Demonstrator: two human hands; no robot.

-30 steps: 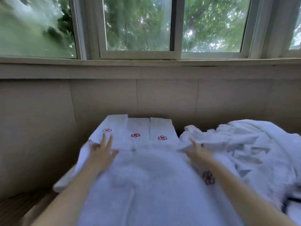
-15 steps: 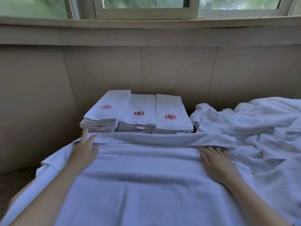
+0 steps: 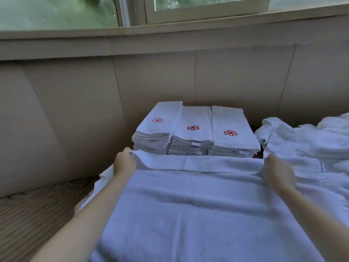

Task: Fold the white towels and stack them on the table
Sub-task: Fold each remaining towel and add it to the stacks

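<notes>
The large white terry towel [image 3: 198, 205] lies spread flat, its far edge doubled back in a narrow band; left hand [image 3: 124, 163] and right hand [image 3: 277, 171] each grip that band's ends

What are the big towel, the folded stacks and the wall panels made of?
Big towel: probably terry cotton, matte, fuzzy pile. Folded stacks: thinner, flatter-woven cloth, crisp layered edges, red emblems seemingly embroidered. Wall panels: smooth matte beige with seams; material unclear.
</notes>
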